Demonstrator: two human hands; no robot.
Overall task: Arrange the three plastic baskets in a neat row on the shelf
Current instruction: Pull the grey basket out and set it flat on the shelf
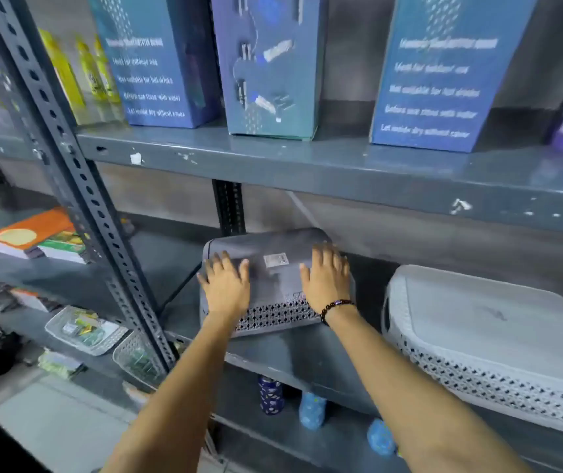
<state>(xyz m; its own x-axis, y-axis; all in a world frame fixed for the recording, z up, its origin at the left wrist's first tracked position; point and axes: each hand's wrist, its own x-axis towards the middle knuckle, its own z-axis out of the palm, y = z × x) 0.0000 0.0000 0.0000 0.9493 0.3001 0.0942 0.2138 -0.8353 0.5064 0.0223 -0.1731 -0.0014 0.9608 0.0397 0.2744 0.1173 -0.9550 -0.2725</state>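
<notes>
Grey metal shelf [293,356]: 2 upturned baskets on it, grey basket [273,268] left, white basket [491,339] right, apart.

Both forearms are bare all the way up to the bottom edge of the shot, so no sleeves, no gloves. The left hand [227,288] has nothing on it, no ring or watch that I can spot. The right hand [326,279] has a beaded bracelet [336,307] at the wrist, dark round beads, mostly black with a few reddish-brown ones mixed in, single strand, fits fairly snug
</notes>
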